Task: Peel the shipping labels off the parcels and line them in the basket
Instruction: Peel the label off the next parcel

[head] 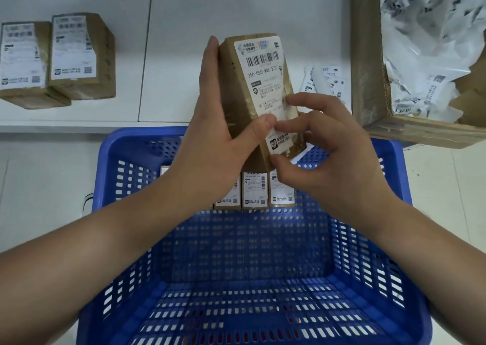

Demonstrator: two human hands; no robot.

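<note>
Head: left hand [213, 124] grips parcel [236, 87] above basket [394, 187] far rim.

I see both forearms reach far; my left hand [215, 124] grips with fingers straight up, my right hand [323, 145] pinches, fingers curled.

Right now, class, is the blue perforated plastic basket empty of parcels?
No: a row of brown label-faced parcels stands against the far wall of the blue perforated plastic basket.
</note>
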